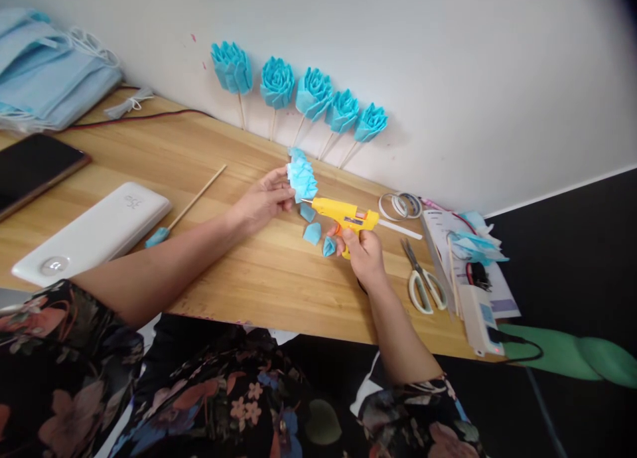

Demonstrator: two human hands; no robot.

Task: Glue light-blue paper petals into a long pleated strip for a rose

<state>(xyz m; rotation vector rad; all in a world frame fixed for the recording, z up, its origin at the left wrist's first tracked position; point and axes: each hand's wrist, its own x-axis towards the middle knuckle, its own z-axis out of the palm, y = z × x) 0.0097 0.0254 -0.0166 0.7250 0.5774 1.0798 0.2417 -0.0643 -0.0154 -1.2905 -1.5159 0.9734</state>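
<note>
My left hand (263,198) is closed on a light blue folded flower piece (302,179), holding it above the middle of the wooden table. A yellow glue gun (346,214) is gripped in my right hand (362,249); its metal tip points left and is at the lower edge of the flower piece. A clear glue stick (399,229) sticks out of the gun's back. Below my hands lie loose blue folded petals (312,233). Whether the tip touches the flower piece I cannot tell.
Several blue flowers on sticks (277,83) lean on the wall. Scissors (422,282), tape rolls (399,206) and a power strip (480,322) are at right. At left are a white power bank (99,232), a phone (37,169), face masks (50,70) and a blue-tipped stick (196,198).
</note>
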